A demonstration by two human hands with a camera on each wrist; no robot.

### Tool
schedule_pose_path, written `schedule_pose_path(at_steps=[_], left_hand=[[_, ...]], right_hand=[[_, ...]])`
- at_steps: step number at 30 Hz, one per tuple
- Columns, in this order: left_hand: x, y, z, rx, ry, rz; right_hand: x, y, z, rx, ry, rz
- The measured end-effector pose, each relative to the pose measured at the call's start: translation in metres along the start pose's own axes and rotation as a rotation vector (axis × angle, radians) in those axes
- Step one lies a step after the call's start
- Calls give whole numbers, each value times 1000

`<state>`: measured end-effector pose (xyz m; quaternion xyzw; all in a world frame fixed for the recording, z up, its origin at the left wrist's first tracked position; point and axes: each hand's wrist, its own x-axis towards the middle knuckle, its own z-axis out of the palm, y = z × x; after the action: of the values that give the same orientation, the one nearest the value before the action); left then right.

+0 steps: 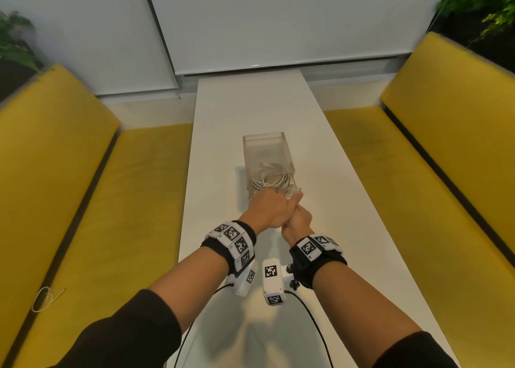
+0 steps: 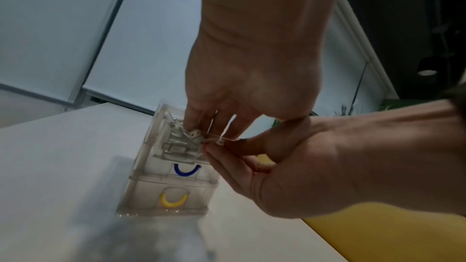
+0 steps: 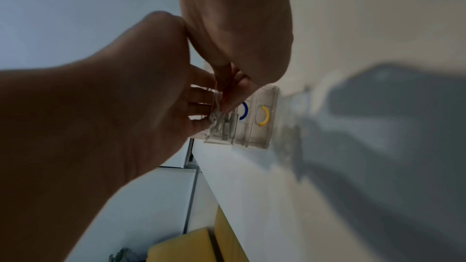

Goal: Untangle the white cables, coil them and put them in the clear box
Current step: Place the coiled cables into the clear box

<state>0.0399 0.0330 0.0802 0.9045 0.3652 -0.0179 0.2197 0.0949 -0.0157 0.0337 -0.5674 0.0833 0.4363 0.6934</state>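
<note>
A clear box (image 1: 267, 140) stands mid-table, with blue (image 2: 185, 172) and yellow (image 2: 174, 200) drawer handles on its near face. White cables (image 1: 271, 185) lie coiled in its open top at the near edge. My left hand (image 1: 267, 208) reaches over that edge, its fingers (image 2: 199, 123) fairly straight and pressing down on the coil (image 2: 194, 134), thumb out to the side. My right hand (image 1: 299, 218) sits against the left one and pinches a cable strand (image 3: 214, 123) between thumb and forefinger (image 3: 228, 103) at the box's near rim.
The narrow white table (image 1: 250, 102) runs away from me between two yellow benches (image 1: 83, 200) (image 1: 432, 172). A loose thin white string (image 1: 41, 298) lies on the left bench. Black cords (image 1: 312, 317) trail from the wrist cameras. Plants stand in both far corners.
</note>
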Motion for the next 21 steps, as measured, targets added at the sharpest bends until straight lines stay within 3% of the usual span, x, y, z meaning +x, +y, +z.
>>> schedule_pose_path(at_steps=[5, 7, 10, 12, 15, 18, 21], left_hand=[[7, 10, -4, -83, -171, -174], [11, 7, -3, -18, -63, -189], [5, 11, 3, 256, 256, -1], [1, 14, 7, 214, 308, 137], [9, 11, 2, 91, 117, 215], [16, 7, -8, 40, -72, 140], [20, 3, -11, 10, -127, 105]], right_hand=[[-2, -5, 1, -67, 5, -17], [1, -3, -3, -69, 57, -3], [3, -2, -7, -18, 63, 15], [4, -1, -8, 35, 56, 30], [1, -3, -8, 42, 59, 20], [3, -5, -8, -65, 49, 13], [4, -4, -7, -117, 50, -14]])
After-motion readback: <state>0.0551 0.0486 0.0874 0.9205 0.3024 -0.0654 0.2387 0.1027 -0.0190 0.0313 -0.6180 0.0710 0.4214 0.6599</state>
